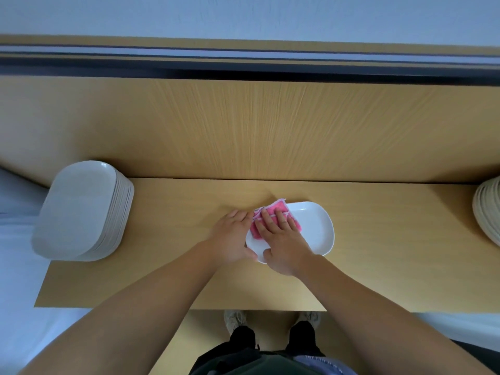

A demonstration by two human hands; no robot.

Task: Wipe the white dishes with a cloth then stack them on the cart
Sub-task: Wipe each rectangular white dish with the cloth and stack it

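A white oblong dish (313, 228) lies flat on the wooden table (173, 239), a little right of centre. A pink cloth (273, 217) lies on the dish's left half. My right hand (281, 244) presses the cloth onto the dish with straight fingers. My left hand (232, 236) rests at the dish's left edge, fingers straight along the rim and thumb at the near edge. A tall stack of white oblong dishes (81, 209) stands at the table's left end.
Another stack of pale dishes (487, 209) shows partly at the right edge of the view. A tall wooden panel (257, 125) rises behind the table. The table's near edge runs just above my feet.
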